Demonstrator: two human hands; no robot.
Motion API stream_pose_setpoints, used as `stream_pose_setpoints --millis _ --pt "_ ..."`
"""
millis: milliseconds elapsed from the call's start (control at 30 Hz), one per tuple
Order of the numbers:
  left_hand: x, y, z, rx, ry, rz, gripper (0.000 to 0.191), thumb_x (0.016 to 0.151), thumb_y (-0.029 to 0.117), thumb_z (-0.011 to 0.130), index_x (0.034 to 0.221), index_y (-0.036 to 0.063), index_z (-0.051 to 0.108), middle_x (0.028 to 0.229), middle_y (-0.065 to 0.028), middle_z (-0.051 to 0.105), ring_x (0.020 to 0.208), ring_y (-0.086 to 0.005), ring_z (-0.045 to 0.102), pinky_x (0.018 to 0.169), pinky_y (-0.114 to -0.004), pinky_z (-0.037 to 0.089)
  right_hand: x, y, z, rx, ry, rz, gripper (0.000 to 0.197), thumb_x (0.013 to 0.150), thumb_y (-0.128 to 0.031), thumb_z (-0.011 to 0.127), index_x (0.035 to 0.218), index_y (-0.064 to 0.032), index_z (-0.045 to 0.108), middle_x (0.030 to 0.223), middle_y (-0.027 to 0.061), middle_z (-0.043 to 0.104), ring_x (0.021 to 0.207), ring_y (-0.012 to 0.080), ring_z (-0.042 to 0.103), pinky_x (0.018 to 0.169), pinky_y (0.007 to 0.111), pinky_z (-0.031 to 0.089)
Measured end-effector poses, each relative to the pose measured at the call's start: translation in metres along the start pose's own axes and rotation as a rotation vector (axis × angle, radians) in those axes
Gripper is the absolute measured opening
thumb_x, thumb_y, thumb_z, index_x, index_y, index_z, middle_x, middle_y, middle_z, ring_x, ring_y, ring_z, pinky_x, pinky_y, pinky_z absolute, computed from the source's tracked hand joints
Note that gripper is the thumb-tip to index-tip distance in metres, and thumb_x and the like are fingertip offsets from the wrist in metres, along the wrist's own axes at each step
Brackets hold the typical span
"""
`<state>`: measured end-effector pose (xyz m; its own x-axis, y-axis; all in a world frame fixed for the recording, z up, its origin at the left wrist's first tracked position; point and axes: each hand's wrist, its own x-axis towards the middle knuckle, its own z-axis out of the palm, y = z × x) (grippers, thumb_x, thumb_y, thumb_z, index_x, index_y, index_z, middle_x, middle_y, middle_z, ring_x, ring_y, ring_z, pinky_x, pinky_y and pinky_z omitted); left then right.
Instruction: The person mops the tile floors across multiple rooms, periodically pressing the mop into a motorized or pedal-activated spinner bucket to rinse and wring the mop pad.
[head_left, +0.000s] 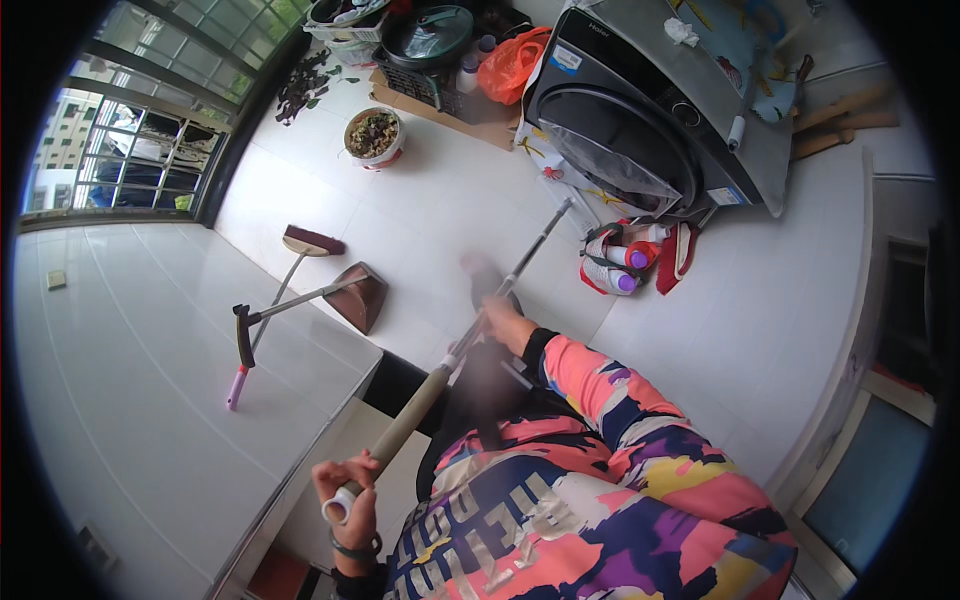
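Note:
A flat mop with a long metal handle (420, 405) runs from the lower left up to the right across my body. My left hand (349, 487) is closed round the top of its thick olive grip, near the white end ring. Lower on the pole, my right hand (504, 322) grips the metal tube. The mop's flat white head (576, 211) lies on the tiled floor, beside the front of a dark washing machine (622, 127) and next to a bag of bottles with purple caps (616, 259).
A broom (313, 241) and a brown dustpan (358, 298) stand by the left wall. A potted plant (374, 137) sits near the window. Behind it are a cardboard sheet (450, 118), crates and an orange plastic bag (512, 66). A red brush head (677, 259) stands by the right wall.

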<state>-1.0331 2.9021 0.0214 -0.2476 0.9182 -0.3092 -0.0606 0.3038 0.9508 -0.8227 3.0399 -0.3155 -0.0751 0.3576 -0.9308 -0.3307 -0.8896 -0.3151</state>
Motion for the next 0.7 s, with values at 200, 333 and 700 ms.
stream_pose_setpoints --millis 200,333,700 --pt "-0.021 0.090 -0.034 -0.253 0.094 0.102 0.013 0.080 0.014 0.043 0.071 0.0046 0.041 0.061 -0.0041 0.038 0.061 -0.0203 0.040 0.077 -0.041 0.037 -0.067 0.024 0.074 0.040 -0.140 0.200 0.017 0.076 -0.019 0.044 0.069 -0.0040 0.049 0.058 0.0085 0.050 0.043 0.0167 0.043 0.039 0.027 0.036" --pt "0.014 0.095 -0.021 -0.206 -0.305 0.105 0.033 0.079 0.040 0.052 0.073 0.0075 0.047 0.059 -0.0061 0.050 0.077 -0.0262 0.055 0.096 -0.048 0.027 -0.065 -0.017 0.041 -0.050 -0.469 0.137 0.015 0.081 -0.017 0.040 0.075 -0.0056 0.047 0.070 0.0049 0.052 0.058 0.0129 0.049 0.050 0.026 0.040" --pt "0.022 0.026 0.014 0.105 -0.606 0.114 0.032 0.076 0.019 0.043 0.047 0.0060 0.043 0.050 -0.0052 0.049 0.059 -0.0229 0.054 0.090 -0.046 0.033 -0.012 -0.026 -0.024 0.010 0.101 0.089 0.020 0.084 -0.025 0.040 0.078 -0.0079 0.046 0.067 0.0015 0.046 0.060 0.0158 0.048 0.053 0.031 0.041"
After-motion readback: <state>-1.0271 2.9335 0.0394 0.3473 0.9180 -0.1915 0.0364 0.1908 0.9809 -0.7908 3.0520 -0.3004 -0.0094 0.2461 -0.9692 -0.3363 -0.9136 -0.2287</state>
